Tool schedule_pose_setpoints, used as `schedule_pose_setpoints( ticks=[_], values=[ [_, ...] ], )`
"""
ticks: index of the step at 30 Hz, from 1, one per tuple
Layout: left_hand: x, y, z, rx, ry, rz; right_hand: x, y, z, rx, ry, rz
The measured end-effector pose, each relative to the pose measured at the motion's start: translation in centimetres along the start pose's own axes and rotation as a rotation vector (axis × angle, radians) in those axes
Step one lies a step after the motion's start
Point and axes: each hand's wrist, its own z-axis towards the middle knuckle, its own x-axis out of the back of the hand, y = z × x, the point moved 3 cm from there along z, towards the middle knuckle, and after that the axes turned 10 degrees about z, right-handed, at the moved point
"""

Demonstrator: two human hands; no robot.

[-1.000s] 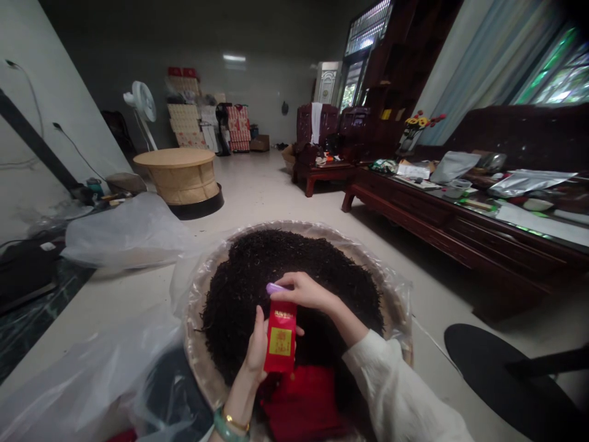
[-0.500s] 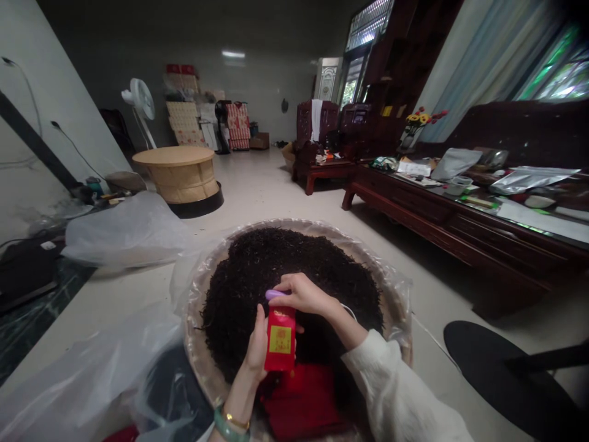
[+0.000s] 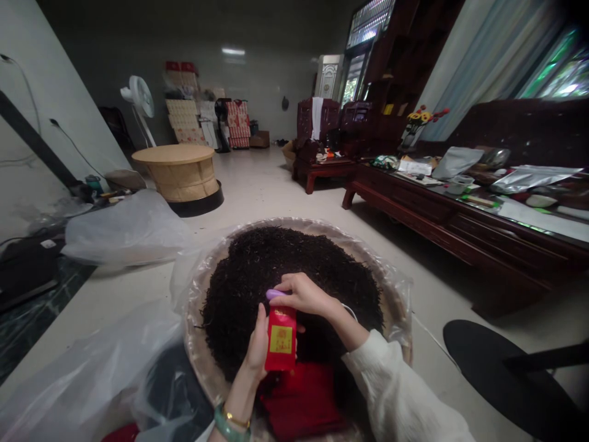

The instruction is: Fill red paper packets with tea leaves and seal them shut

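Observation:
My left hand grips a small red packet with a yellow label, upright over a round woven tray heaped with dark loose tea leaves. My right hand pinches a small purple scoop right at the packet's open top. A pile of red packets lies on the near part of the tray, below both hands. A green bangle sits on my left wrist.
Clear plastic sheeting spreads to the left and lines the tray. A long dark wooden table with bags and papers stands to the right. A round wooden drum and a fan stand further back. A black stool is at the lower right.
The packet and my hands have barely shifted; the packet sits slightly lower and the scoop stays at its mouth.

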Motion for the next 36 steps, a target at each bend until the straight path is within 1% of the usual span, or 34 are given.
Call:
schedule_pose_setpoints(
  ticks=[2, 7, 13, 18, 24, 27, 30, 32, 34, 36],
  values=[
    [0.0, 0.0, 0.0, -0.006, 0.005, 0.003, 0.1, 0.1, 0.0, -0.012, -0.003, 0.019],
    [0.3, 0.0, 0.2, -0.076, 0.049, -0.063, 0.7, 0.5, -0.3, -0.085, -0.058, 0.107],
    [0.6, -0.1, 0.3, -0.069, 0.075, -0.065, 0.9, 0.6, -0.7, -0.028, -0.033, 0.082],
    [0.6, 0.0, 0.3, -0.064, 0.072, -0.036, 0.8, 0.6, -0.8, -0.02, -0.02, 0.078],
    [0.6, 0.0, 0.3, -0.06, 0.068, -0.038, 0.8, 0.1, -0.8, 0.002, -0.021, 0.064],
    [0.7, 0.1, 0.2, -0.069, 0.058, -0.013, 1.0, 0.7, -0.8, 0.0, -0.016, 0.093],
    [1.0, 0.1, 0.2, -0.065, 0.045, 0.006, 1.8, 2.7, -0.8, -0.08, 0.057, 0.21],
    [1.1, 0.1, 0.2, -0.065, 0.022, -0.002, 2.6, 4.3, -0.9, -0.156, 0.131, 0.216],
    [1.2, 0.1, 0.2, -0.074, 0.003, -0.023, 3.3, 5.1, -1.2, -0.207, 0.184, 0.134],
    [1.1, 0.0, 0.2, -0.069, 0.005, -0.023, 3.5, 4.5, -1.3, -0.197, 0.229, 0.012]
  ],
)
